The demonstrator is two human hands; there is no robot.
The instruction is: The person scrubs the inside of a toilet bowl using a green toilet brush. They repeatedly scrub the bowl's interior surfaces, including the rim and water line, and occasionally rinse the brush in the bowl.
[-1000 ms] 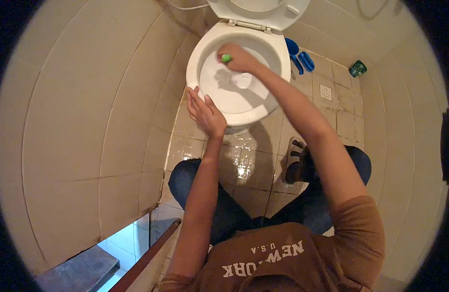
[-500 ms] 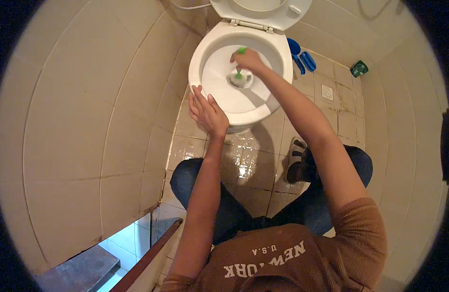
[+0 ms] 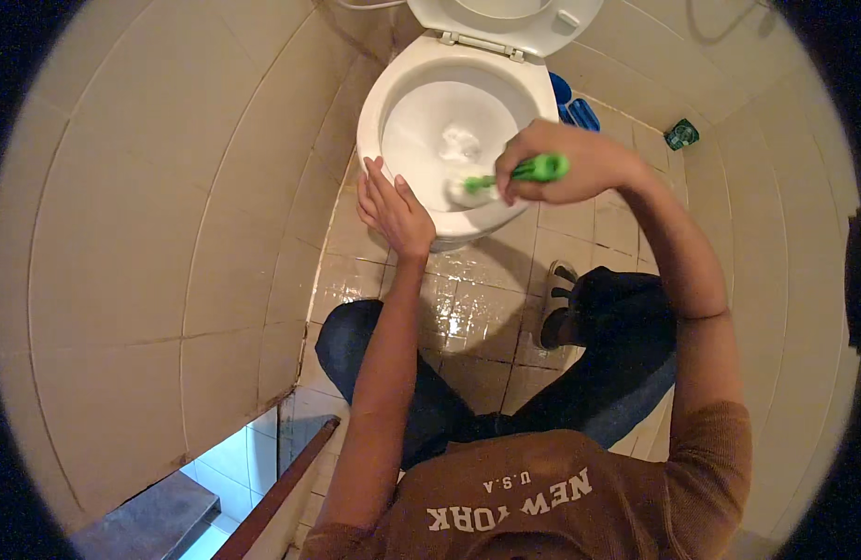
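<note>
A green-handled toilet brush [image 3: 545, 168] is gripped in my right hand [image 3: 566, 161], over the right front rim of the white toilet bowl [image 3: 368, 121]. The brush's white head is blurred and lies against the inner wall at the front of the bowl. My left hand [image 3: 398, 215] rests on the outer left front of the rim, fingers stretched out and holding nothing. Whitish, foamy water sits in the drain at the bottom of the bowl. The toilet seat and lid [image 3: 533, 37] stand raised at the back.
Blue plastic items [image 3: 580, 114] lie on the floor right of the toilet, partly hidden by it. A green packet [image 3: 680, 134] sits in the far right corner. Tiled wall [image 3: 169, 187] rises close on the left. A brown door edge [image 3: 281, 485] is at the lower left. The floor tiles shine wet.
My right hand has moved from the bowl's middle toward me and to the right, tilting the brush from upright to nearly level. My left hand has stayed on the rim.
</note>
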